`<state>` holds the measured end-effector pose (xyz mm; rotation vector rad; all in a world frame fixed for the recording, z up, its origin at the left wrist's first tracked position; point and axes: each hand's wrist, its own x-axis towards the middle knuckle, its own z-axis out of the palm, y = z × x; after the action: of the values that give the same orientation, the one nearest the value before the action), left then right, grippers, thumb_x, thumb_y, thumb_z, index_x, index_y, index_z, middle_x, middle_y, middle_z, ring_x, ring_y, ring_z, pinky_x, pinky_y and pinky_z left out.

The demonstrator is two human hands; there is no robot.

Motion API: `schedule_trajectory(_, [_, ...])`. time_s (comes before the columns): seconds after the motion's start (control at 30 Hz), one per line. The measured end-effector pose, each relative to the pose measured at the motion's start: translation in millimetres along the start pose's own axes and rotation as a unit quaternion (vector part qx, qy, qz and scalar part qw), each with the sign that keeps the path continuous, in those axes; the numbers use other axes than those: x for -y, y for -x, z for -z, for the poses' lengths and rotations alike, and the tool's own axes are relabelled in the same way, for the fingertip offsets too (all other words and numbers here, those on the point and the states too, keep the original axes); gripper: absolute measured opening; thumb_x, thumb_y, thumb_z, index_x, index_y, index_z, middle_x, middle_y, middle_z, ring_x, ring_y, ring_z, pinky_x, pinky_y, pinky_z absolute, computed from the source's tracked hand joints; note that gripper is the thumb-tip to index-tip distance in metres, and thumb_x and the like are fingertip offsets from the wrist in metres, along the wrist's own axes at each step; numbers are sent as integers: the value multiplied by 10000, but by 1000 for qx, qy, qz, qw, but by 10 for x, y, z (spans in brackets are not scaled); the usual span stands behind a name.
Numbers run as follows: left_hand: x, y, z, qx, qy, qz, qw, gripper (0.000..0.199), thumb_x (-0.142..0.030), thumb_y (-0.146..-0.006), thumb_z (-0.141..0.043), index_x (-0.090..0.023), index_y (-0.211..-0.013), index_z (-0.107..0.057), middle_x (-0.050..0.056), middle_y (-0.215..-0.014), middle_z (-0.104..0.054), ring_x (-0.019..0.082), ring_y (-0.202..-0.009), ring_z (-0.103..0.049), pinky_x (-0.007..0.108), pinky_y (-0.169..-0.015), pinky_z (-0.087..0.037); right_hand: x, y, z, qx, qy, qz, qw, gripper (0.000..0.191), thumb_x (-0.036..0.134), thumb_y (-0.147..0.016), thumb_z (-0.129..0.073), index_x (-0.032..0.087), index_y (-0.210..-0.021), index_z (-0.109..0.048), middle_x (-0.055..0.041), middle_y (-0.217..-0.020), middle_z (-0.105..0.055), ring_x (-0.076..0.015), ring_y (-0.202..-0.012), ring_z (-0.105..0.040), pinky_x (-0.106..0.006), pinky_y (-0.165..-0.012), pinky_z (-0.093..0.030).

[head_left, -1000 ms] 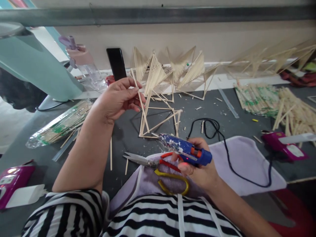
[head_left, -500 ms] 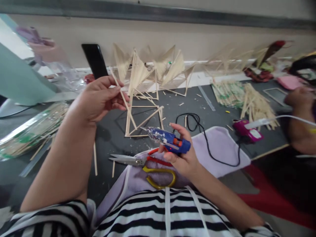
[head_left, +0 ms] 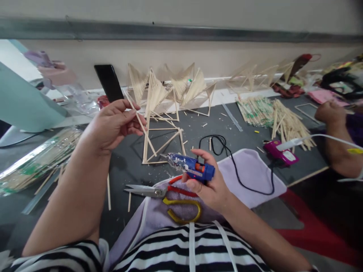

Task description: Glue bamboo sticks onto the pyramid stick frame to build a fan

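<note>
My left hand [head_left: 120, 121] pinches a thin wooden stick [head_left: 146, 134], which slants down to the right over a frame of sticks. That stick frame [head_left: 145, 149] lies on the dark table, with a taller fan-like stick structure [head_left: 154, 88] rising behind it. In my right hand [head_left: 210, 185] is a blue glue gun [head_left: 190, 166], its nozzle pointing left, close to the stick's lower end. Whether the nozzle touches the stick cannot be made out. Scissors [head_left: 155, 192] with red and yellow handles lie just below, partly on a lilac cloth [head_left: 244, 170].
A black phone [head_left: 109, 83] leans at the back. Bagged sticks [head_left: 36, 158] lie left; stick bundles [head_left: 289, 124] and a magenta box [head_left: 280, 153] lie right. A black cord [head_left: 241, 175] crosses the cloth. Another person's hand [head_left: 330, 113] rests at the far right.
The camera view has tilted up slightly, so most things appear lower. Both hands keep their hold, and the glue gun's nozzle is a little nearer the stick's lower end.
</note>
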<state>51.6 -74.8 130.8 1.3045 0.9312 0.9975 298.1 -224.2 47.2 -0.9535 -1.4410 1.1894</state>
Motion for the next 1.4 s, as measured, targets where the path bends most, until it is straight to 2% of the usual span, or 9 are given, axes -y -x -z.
schedule_trajectory(0.23, [34, -2, 42, 31, -20, -5, 999, 104, -298, -840, -638, -266, -914, -573, -76, -741, -735, 100, -654, -695, 180, -569, -592, 20, -15, -40, -21, -1, -31, 999, 599, 389, -823, -694, 264, -1286, -336, -3, -793, -653, -161, -656, -635, -312, -602, -523])
schedule_trajectory(0.47, [71, -1, 3, 23, -13, -9, 1000, 124, -248, -851, -598, -211, -950, -533, -55, -725, -724, 106, -610, -694, 188, -554, -588, 12, -32, -32, -42, 36, -18, 998, 524, 370, -821, -693, 272, -1233, -384, -1, -816, -637, -154, -658, -625, -303, -612, -505])
schedule_trajectory(0.67, [100, -15, -32, -8, -18, -14, 1000, 109, -219, -849, -581, -181, -931, -520, 0, -710, -700, 129, -560, -692, 198, -510, -569, -12, -27, -35, -49, 45, -24, 998, 512, 370, -810, -701, 266, -1213, -403, -14, -859, -641, -145, -661, -608, -289, -588, -498])
schedule_trajectory(0.87, [113, -22, -33, 3, -21, -3, 1000, 109, -217, -845, -581, -186, -932, -524, 6, -720, -701, 136, -587, -704, 194, -521, -572, -2, -38, -35, -55, 70, -24, 996, 521, 362, -786, -720, 259, -1195, -415, -14, -862, -634, -144, -656, -597, -290, -582, -497])
schedule_trajectory(1.07, [114, -9, -60, 11, -5, -3, 1000, 109, -209, -844, -581, -171, -931, -527, 17, -720, -701, 138, -584, -701, 212, -521, -583, 5, -39, -29, -67, 115, -20, 991, 510, 340, -763, -735, 254, -1166, -433, 24, -752, -596, -131, -593, -564, -281, -567, -489])
schedule_trajectory(1.4, [103, 12, -74, 8, -12, -6, 1000, 94, -203, -845, -561, -171, -922, -520, 19, -709, -688, 150, -595, -705, 221, -527, -583, 21, -12, -39, -43, 108, 14, 993, 506, 333, -770, -741, 269, -1169, -437, 8, -835, -621, -133, -644, -612, -270, -575, -526])
